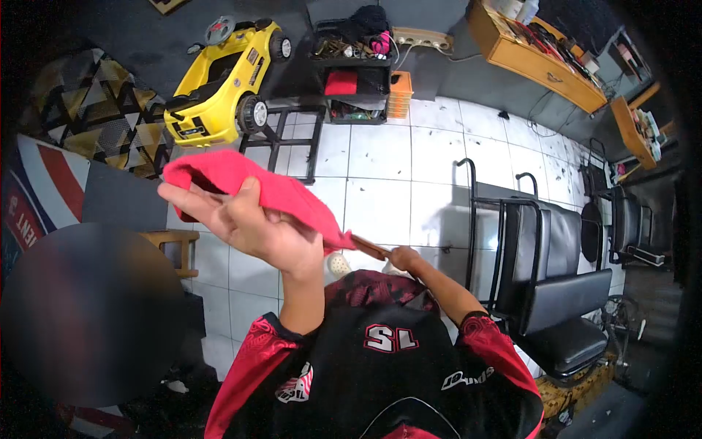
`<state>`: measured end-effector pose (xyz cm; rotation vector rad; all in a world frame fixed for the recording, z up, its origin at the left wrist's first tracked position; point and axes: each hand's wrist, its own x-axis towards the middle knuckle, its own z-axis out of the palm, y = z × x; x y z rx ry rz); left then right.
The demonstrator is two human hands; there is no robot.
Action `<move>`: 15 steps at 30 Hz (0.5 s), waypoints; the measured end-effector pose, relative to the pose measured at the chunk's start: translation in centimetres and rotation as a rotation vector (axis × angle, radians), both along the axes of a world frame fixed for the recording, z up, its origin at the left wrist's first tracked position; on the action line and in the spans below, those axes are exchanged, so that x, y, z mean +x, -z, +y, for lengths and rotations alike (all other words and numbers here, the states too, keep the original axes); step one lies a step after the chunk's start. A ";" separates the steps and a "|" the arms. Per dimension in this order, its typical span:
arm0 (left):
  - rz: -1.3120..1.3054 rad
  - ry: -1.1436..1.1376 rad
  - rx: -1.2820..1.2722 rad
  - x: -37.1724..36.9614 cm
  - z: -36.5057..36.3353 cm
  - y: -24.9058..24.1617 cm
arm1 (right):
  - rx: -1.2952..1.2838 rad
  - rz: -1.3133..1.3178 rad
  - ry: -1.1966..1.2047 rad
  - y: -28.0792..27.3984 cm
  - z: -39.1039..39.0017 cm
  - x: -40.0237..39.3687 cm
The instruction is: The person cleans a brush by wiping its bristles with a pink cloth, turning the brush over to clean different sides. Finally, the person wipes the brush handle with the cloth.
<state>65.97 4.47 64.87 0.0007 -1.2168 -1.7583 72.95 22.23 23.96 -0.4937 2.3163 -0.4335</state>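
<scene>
A red cloth (pixel 274 192) stretches from the left of the view down to the middle, in front of my chest. My left hand (pixel 256 227) holds its wide upper end, with the thumb on the cloth and some fingers under the fold. At the narrow lower end, a brown strip or handle (pixel 369 247) meets the cloth. My right hand (pixel 404 260) is closed around the far end of that brown piece. What exactly the brown piece is cannot be made out.
A yellow toy car (pixel 219 84) rests on a black metal frame (pixel 316 146). Beyond are a black shelf cart (pixel 356 77) and wooden drawer (pixel 541 62). Black chairs (pixel 567 304) stand at right, a wooden stool (pixel 186 251) at left. A blurred round area covers the lower left.
</scene>
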 end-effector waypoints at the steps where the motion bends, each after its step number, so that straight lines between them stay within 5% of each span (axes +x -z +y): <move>1: 0.001 0.014 0.057 0.1 -0.4 0.1 | 0.059 -0.010 0.007 6.6 1.7 0.4; 2: -0.001 0.030 0.114 0.3 -0.9 0.5 | 0.067 0.022 0.107 5.2 2.2 0.2; 4: -0.147 -0.179 -0.219 0.3 -1.4 0.8 | 0.083 0.084 0.303 1.0 3.3 -0.4; 5: -0.213 -0.078 -0.060 0.9 -0.5 0.6 | -0.023 0.311 0.264 4.8 4.1 -0.7; 7: -0.170 -0.013 0.014 0.8 0.4 1.1 | -0.194 0.360 0.546 -5.5 1.3 -3.4; 9: -0.117 0.064 0.044 0.5 1.4 1.6 | -0.739 0.162 0.798 -16.3 -1.1 -4.7; 11: -0.057 0.109 -0.006 0.1 2.2 2.2 | -1.230 -0.094 0.834 -23.1 -2.9 -4.0; 13: -0.050 0.170 -0.051 0.1 2.6 2.5 | -1.363 0.090 0.722 -27.4 -4.9 -2.5; 15: 0.030 0.180 -0.119 -0.6 3.0 2.3 | -1.374 -0.117 0.637 -27.6 -5.4 -1.7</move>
